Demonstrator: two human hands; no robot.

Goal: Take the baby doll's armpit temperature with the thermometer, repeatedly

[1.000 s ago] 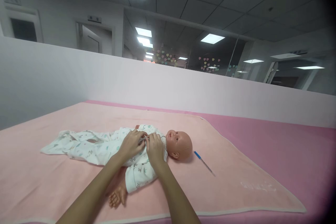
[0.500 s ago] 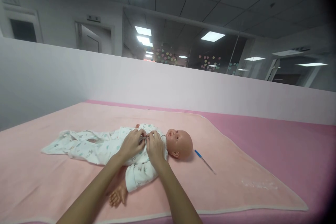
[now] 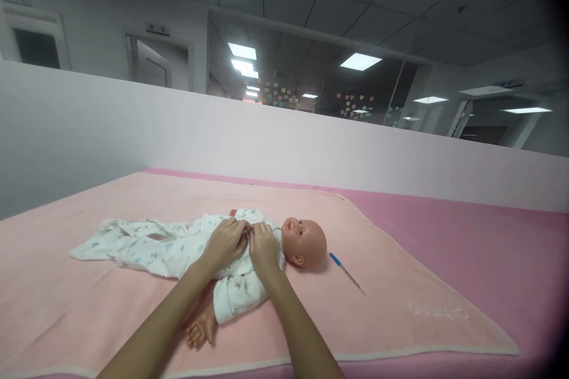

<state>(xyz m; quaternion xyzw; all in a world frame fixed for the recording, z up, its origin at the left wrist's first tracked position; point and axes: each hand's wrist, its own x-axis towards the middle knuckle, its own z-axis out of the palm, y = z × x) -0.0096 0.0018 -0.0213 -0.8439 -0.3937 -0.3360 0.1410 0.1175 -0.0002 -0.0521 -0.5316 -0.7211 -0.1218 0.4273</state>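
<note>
A bald baby doll (image 3: 309, 244) lies on its back, head to the right. It wears a white long-sleeved romper (image 3: 169, 257) with small printed patterns. My left hand (image 3: 226, 241) rests on the romper's chest, fingers bent and pinched on its front. Close beside it, my right hand (image 3: 264, 247) pinches the same spot just below the collar. The fingertips of both hands nearly meet, and they hide the bit of fabric between them. One doll hand (image 3: 202, 327) sticks out of the near sleeve, palm up.
A pen with a blue cap (image 3: 347, 273) lies right of the doll's head. Under everything is a peach blanket (image 3: 400, 284) with a pale edge, spread over a pink surface (image 3: 502, 249). A white partition (image 3: 311, 148) rises along the back.
My two hands have drawn slightly closer together at the romper's chest, with the fingertips now covering the strip of fabric seen between them before. The doll and pen stay put.
</note>
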